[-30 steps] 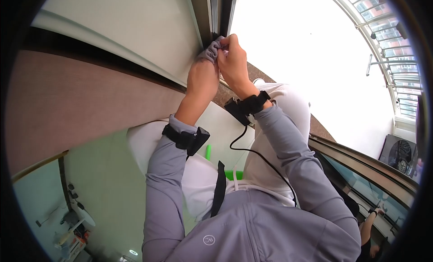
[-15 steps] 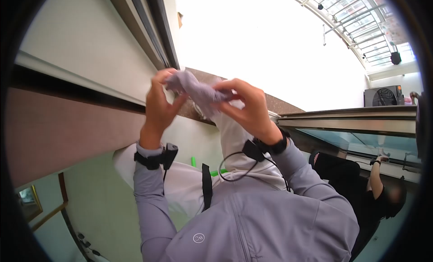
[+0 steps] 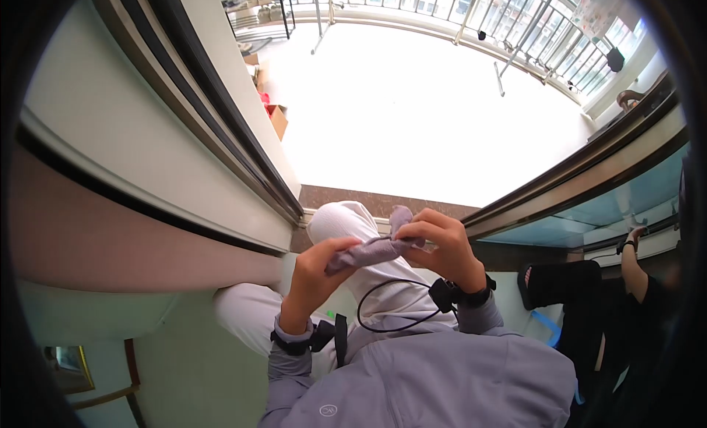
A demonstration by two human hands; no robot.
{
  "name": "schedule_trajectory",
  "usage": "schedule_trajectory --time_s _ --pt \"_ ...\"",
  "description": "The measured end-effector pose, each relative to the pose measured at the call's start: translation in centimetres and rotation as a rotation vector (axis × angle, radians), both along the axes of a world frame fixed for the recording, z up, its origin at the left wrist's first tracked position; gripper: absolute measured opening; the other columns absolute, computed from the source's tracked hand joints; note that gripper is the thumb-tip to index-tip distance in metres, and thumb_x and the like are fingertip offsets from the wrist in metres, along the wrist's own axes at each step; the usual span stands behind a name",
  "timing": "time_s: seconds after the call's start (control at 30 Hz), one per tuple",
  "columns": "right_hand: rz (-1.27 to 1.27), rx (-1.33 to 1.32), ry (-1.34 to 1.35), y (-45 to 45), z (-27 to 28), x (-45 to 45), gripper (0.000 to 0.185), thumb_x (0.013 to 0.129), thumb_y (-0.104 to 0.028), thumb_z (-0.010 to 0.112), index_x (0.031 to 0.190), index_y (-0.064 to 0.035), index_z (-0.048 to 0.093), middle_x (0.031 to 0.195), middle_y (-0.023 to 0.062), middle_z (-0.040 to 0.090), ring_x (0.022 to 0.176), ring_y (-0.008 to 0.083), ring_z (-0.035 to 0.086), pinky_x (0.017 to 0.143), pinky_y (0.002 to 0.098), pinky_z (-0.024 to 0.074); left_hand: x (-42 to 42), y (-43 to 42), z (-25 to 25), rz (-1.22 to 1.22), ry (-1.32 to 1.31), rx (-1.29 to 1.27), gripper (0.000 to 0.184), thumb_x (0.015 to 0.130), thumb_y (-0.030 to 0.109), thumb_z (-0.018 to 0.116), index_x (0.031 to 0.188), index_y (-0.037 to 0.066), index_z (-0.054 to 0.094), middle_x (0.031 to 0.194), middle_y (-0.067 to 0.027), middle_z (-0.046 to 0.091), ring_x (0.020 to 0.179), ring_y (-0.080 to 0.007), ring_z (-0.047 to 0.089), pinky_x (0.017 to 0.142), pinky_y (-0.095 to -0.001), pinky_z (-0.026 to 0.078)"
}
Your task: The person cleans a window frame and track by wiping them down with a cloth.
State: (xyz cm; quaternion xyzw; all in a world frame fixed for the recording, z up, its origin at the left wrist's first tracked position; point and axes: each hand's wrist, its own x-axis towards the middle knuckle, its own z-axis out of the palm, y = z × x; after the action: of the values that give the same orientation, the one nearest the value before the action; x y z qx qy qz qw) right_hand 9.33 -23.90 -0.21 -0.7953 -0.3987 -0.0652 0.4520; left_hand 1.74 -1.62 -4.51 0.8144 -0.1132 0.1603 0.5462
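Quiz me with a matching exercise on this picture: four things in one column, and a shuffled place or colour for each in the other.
1. Greyish-purple cloth
2. Cardboard box
3. Threshold
4. Gold-edged frame

A. Speckled dark brown
B. Lower left of the view
C. Between left hand and right hand
D. Left edge of the bright floor

Pairs: 1-C, 2-D, 3-A, 4-B

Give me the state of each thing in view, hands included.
Cloth: bunched, held up off the floor.
Left hand: gripping the cloth's left end.
Right hand: gripping its other side.
Wrist straps: fastened.
Black cable: looped.
Doorway: open.
Rack: standing, shelves loaded.
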Motion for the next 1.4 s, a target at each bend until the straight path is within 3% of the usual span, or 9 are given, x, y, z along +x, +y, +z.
schedule_trajectory --time_s 0.27,0.43,0.53,0.63,0.8,1.0,1.1,1.23,1.4 --pt "0.191 -0.080 -0.052 0.7 2.7 -0.5 0.021 0.070 -0.010 0.076 0.087 -0.0096 0.063 0.075 0.0044 0.057 0.066 0.0229 0.060 0.057 0.0325 0.0497 -5.9 0.8 2.5 0.144 0.197 -0.040 0.030 0.073 0.007 0.075 0.102 0.005 0.069 0.083 -0.0110 0.069 0.075 -0.0233 0.067 0.064 -0.0312 0.051" --pt "0.257 -0.093 -0.055 2.0 2.5 -0.4 0.020 0.072 -0.013 0.075 0.090 -0.0113 0.068 0.072 0.0036 0.058 0.061 0.0221 0.061 0.054 0.0318 0.0493 -8.8 2.2 3.2 0.460 -0.065 0.398 0.036 0.070 0.006 0.075 0.106 0.008 0.070 0.084 -0.0105 0.070 0.071 -0.0225 0.065 0.064 -0.0329 0.051" --pt "0.303 -0.082 0.057 3.5 1.7 -0.2 0.021 0.075 -0.012 0.073 0.096 -0.0108 0.070 0.070 0.0062 0.061 0.058 0.0241 0.063 0.053 0.0318 0.0505 -9.6 2.3 4.3 0.633 -0.001 0.356 0.025 0.078 0.004 0.070 0.102 0.002 0.071 0.075 -0.0095 0.068 0.070 -0.0096 0.059 0.059 -0.0278 0.048" --pt "0.359 -0.024 -0.043 6.4 1.3 1.2 0.018 0.081 -0.009 0.068 0.099 -0.0058 0.070 0.072 0.0092 0.065 0.059 0.0231 0.064 0.053 0.0292 0.0507 -9.3 2.7 6.1 0.685 0.341 -0.176 0.022 0.087 0.002 0.061 0.108 0.001 0.067 0.082 -0.0082 0.068 0.079 -0.0094 0.061 0.063 -0.0272 0.050" --pt "0.405 -0.052 0.329 10.7 8.2 2.1 0.018 0.087 -0.005 0.061 0.104 -0.0012 0.067 0.073 0.0103 0.069 0.063 0.0193 0.068 0.057 0.0279 0.0527 -6.5 6.0 7.5 0.718 -0.293 -0.200 0.026 0.089 -0.005 0.048 0.111 0.000 0.061 0.101 -0.0122 0.064 0.091 -0.0182 0.064 0.079 -0.0279 0.050" --pt "0.557 0.393 -0.091 19.6 17.7 4.0 0.034 0.090 0.000 0.054 0.124 -0.0013 0.054 0.098 0.0159 0.067 0.084 0.0174 0.068 0.065 0.0268 0.0564 -1.5 12.5 17.3 0.678 -0.770 -0.101 0.037 0.096 0.003 0.045 0.133 0.001 0.043 0.131 -0.0142 0.046 0.118 -0.0217 0.050 0.097 -0.0306 0.042" --pt "0.615 0.477 -0.166 24.6 22.9 5.9 0.042 0.091 -0.007 0.055 0.132 -0.0042 0.046 0.123 0.0189 0.055 0.113 0.0266 0.056 0.086 0.0340 0.0520 0.2 14.9 23.9 0.903 -0.815 0.262 0.062 0.092 0.012 0.054 0.143 -0.003 0.022 0.140 -0.0255 0.030 0.129 -0.0363 0.037 0.107 -0.0432 0.033" --pt "0.461 0.555 -0.463 30.9 24.6 3.6 0.051 0.095 -0.014 0.051 0.142 -0.0045 0.034 0.147 0.0248 0.025 0.135 0.0362 0.031 0.105 0.0411 0.0357 1.9 16.5 28.6 1.112 -0.788 0.351 0.068 0.092 0.015 0.054 0.144 -0.003 0.015 0.143 -0.0297 0.024 0.131 -0.0437 0.031 0.109 -0.0456 0.030" --pt "0.315 0.629 -0.520 35.8 20.2 2.5 0.063 0.097 -0.027 0.043 0.148 0.0000 0.016 0.153 0.0274 0.006 0.143 0.0401 0.008 0.114 0.0455 0.0153 2.8 19.4 25.0 1.133 -0.811 0.672 0.071 0.093 0.030 0.045 0.144 -0.007 0.013 0.146 -0.0331 0.016 0.138 -0.0438 0.019 0.113 -0.0445 0.022"
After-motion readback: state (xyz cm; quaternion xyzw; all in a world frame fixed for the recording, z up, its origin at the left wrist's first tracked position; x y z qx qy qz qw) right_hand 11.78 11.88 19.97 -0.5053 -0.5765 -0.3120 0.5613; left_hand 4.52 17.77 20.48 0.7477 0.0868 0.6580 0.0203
